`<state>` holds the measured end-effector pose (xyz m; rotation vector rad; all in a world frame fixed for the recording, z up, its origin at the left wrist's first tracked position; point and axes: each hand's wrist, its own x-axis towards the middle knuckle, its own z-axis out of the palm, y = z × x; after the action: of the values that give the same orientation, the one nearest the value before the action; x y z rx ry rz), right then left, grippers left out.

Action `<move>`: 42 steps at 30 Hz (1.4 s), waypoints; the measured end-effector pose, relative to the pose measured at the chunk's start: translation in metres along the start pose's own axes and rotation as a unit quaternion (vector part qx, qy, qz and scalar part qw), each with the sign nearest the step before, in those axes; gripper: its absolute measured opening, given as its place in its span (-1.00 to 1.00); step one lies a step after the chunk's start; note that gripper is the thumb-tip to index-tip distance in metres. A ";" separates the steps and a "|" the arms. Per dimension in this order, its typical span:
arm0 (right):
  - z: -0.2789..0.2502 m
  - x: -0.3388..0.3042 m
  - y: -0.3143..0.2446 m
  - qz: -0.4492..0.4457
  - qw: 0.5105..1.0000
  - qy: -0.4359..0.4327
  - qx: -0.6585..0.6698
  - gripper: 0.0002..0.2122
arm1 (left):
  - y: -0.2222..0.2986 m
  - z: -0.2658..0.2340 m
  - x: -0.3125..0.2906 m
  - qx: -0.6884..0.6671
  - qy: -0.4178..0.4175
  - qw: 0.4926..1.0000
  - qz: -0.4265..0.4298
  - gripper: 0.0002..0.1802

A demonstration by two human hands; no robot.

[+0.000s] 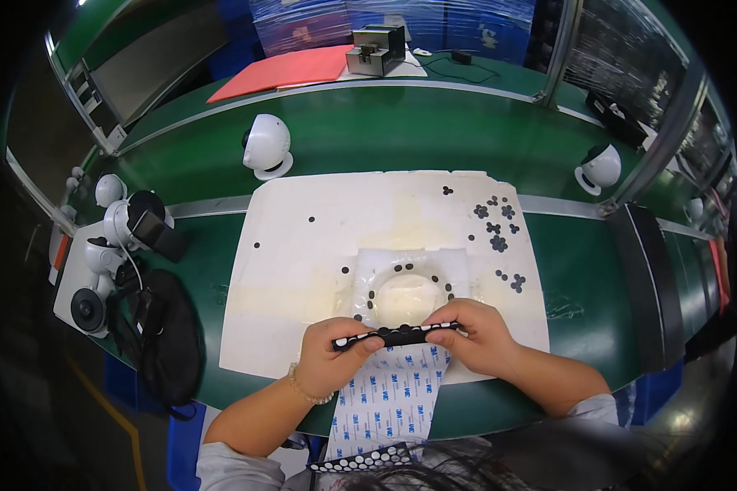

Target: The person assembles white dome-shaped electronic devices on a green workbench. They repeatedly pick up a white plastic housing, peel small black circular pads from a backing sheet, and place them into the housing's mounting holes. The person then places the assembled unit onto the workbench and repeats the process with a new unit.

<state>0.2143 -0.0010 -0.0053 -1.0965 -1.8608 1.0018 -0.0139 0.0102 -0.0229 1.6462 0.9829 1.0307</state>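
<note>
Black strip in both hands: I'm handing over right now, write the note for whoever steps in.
Left hand pinches the left end of the black strip; right hand pinches its right end, held level above the white mat.
The backing sheet hangs from the strip toward the person.
Black dots ring the white dome on the mat; loose dots lie at upper right.
How many dots remain to place cannot be told.

my left hand (pixel 329 353) and right hand (pixel 477 331) pinch the ends of a black strip (pixel 395 335) above a white mat (pixel 303 245) dotted with small black pads (pixel 497 243) on the green tabletop (pixel 385 135).
</note>
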 end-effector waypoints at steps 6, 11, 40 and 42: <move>-0.001 0.001 0.004 -0.076 0.995 0.020 -0.056 -0.86 | 0.005 -0.001 0.005 -0.005 -0.020 0.998 0.054 -0.87; -0.014 0.013 0.003 -0.061 0.997 -0.052 0.005 -0.75 | 0.011 -0.007 0.007 0.049 -0.051 0.996 0.049 -0.86; -0.037 0.201 0.023 -0.058 0.979 0.185 -0.064 -0.76 | -0.005 -0.016 0.003 0.119 -0.144 0.946 0.266 -0.63; -0.056 0.145 -0.004 0.014 0.982 0.163 0.093 -0.75 | 0.007 -0.012 0.000 0.131 -0.166 0.933 0.292 -0.62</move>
<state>0.2097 0.1435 0.0509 -1.1038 -1.4638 0.9274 -0.0245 0.0121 -0.0138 2.3288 0.4143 0.9692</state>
